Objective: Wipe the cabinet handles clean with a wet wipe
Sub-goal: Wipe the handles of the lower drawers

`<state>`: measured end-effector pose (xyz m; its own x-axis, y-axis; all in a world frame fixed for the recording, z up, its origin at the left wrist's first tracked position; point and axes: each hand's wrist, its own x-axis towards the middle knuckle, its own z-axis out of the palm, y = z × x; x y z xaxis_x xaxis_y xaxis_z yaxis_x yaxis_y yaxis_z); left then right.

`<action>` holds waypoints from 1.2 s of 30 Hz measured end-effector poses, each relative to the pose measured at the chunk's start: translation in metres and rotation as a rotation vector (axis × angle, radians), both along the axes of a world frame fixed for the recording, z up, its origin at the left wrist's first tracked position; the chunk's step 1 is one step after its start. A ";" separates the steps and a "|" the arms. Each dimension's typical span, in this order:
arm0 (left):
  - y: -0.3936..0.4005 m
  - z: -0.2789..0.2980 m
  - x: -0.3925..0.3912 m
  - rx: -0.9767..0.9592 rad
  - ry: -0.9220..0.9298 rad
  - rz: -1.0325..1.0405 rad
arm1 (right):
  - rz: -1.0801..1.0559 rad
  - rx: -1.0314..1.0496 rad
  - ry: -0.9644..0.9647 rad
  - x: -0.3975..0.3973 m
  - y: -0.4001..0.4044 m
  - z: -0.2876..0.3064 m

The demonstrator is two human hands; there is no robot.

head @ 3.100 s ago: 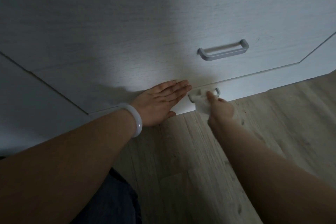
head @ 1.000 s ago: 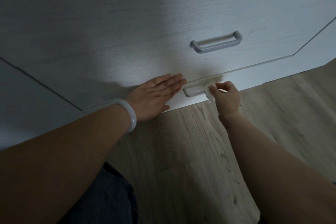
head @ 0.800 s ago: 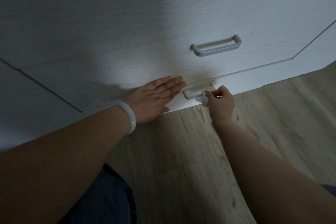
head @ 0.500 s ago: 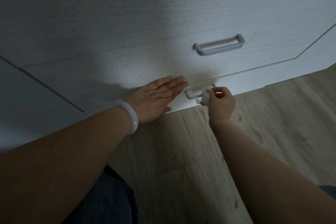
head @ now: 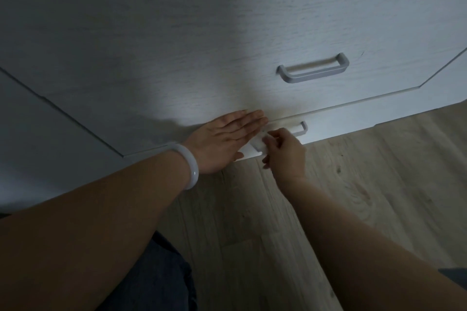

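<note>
Right hand [head: 284, 153] slid left, pinching wet wipe [head: 259, 145], hiding lower handle's [head: 302, 129] left end

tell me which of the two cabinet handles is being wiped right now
The lower handle, near the floor: the right hand holds the wet wipe against its left end. The upper handle is untouched.

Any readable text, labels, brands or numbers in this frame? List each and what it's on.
None. No print shows on the cabinet front, upper handle, lower handle, wipe or bracelet. The small dark mark right of the upper handle is a scuff, not a character.
</note>
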<state>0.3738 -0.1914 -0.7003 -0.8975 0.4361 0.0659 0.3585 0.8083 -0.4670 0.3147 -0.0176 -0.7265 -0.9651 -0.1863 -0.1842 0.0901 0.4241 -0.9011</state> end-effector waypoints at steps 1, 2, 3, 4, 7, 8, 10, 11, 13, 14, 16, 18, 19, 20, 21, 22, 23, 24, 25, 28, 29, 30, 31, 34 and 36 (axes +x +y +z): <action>0.000 0.000 0.000 0.001 -0.004 0.000 | 0.019 0.004 -0.001 -0.001 0.001 0.001; 0.000 0.000 0.000 0.005 -0.017 0.002 | 0.013 -0.004 -0.007 -0.004 0.004 0.003; 0.000 -0.001 0.000 0.010 -0.032 0.004 | -0.014 -0.016 -0.016 -0.010 0.008 0.005; 0.001 -0.001 0.000 0.010 -0.042 0.006 | -0.053 -0.034 -0.027 -0.015 0.012 0.007; 0.001 -0.001 0.000 0.002 -0.020 0.003 | -0.099 -0.050 -0.053 -0.016 0.007 0.008; 0.001 -0.001 0.000 0.005 -0.017 0.007 | -0.056 -0.011 -0.044 -0.011 0.001 0.006; 0.000 -0.001 0.000 0.006 -0.025 0.014 | 0.017 0.092 0.001 -0.005 -0.011 0.002; 0.000 -0.001 0.000 0.005 -0.032 0.014 | 0.036 0.139 0.036 -0.006 -0.014 0.002; 0.001 -0.001 -0.001 0.013 -0.045 0.016 | 0.097 0.246 0.124 -0.011 -0.011 0.003; 0.001 0.000 0.000 0.021 -0.045 0.017 | 0.149 0.320 0.167 -0.014 -0.008 0.005; 0.001 0.001 0.000 0.028 -0.035 0.016 | 0.256 0.446 0.260 -0.018 0.001 0.006; 0.001 0.001 0.001 0.020 -0.031 0.015 | 0.329 0.533 0.364 -0.020 0.011 0.006; 0.001 0.001 0.001 0.019 -0.031 0.013 | 0.340 0.563 0.399 -0.021 0.017 0.004; 0.001 0.001 0.001 0.017 -0.031 0.011 | 0.331 0.576 0.410 -0.024 0.023 0.003; 0.000 0.001 0.001 0.010 -0.028 0.010 | 0.304 0.571 0.396 -0.027 0.028 0.004; 0.001 0.000 0.001 0.002 -0.022 0.010 | 0.271 0.553 0.374 -0.031 0.032 0.004; 0.001 0.001 0.001 -0.002 -0.016 0.009 | 0.244 0.530 0.354 -0.033 0.033 0.005; 0.002 0.001 0.001 -0.002 -0.015 0.009 | 0.235 0.512 0.342 -0.033 0.032 0.005; 0.002 0.001 0.000 -0.002 -0.018 0.010 | 0.240 0.504 0.336 -0.031 0.028 0.005; 0.002 0.001 0.000 0.003 -0.023 0.018 | 0.293 0.462 0.321 -0.016 0.006 0.004; 0.002 0.001 0.001 -0.001 -0.024 0.021 | 0.307 0.461 0.333 -0.013 -0.001 0.002; 0.002 0.001 0.001 -0.011 -0.026 0.022 | 0.307 0.465 0.347 -0.011 -0.006 0.001; 0.002 0.000 0.001 -0.017 -0.027 0.021 | 0.294 0.466 0.351 -0.011 -0.008 0.001; 0.002 0.000 0.001 -0.016 -0.031 0.021 | 0.287 0.452 0.327 -0.017 0.001 0.000; 0.001 0.000 0.000 -0.010 -0.031 0.021 | 0.292 0.486 0.330 -0.022 0.015 -0.001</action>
<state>0.3743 -0.1906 -0.7001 -0.9079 0.4178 0.0341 0.3560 0.8113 -0.4638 0.2924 -0.0021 -0.7271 -0.9076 -0.4195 -0.0163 -0.3388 0.7548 -0.5617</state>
